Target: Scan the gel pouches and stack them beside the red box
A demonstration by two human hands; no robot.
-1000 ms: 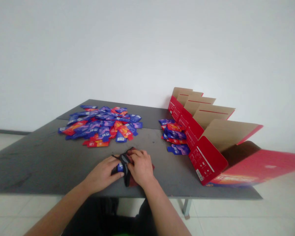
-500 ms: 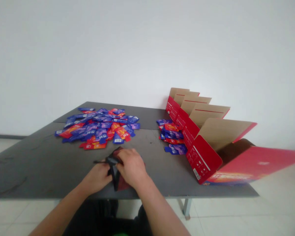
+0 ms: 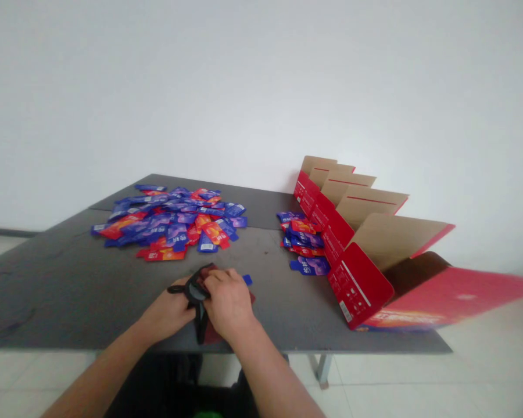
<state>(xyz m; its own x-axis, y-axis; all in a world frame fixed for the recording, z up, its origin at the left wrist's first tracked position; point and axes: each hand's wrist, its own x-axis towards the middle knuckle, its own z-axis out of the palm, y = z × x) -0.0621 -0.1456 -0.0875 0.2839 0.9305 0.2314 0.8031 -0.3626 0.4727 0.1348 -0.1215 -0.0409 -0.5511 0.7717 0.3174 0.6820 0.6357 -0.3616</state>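
My left hand [image 3: 168, 313] is closed at the left side of a black object with a small loop [image 3: 196, 292] near the table's front edge. My right hand [image 3: 229, 299] bends over its right side, fingertips pressed against it. I cannot make out the object's kind. Beneath and beside it shows a dark red flat piece [image 3: 212, 335], mostly covered by my right hand. A small blue tip [image 3: 247, 280] sticks out just past my right knuckles; the rest of it is hidden. Beyond my hands lies a heap of blue and red sachets [image 3: 174, 217].
Red cardboard boxes [image 3: 361, 284] stand in a row along the table's right side, flaps up, the nearest one open. A smaller pile of sachets [image 3: 305, 238] lies against them. The dark grey table [image 3: 61, 302] reaches back to a white wall [image 3: 244, 87].
The view has shifted slightly. My hands stay at the black object, which has turned a little so its rounded top shows more. A blue tip now shows beside my right hand.
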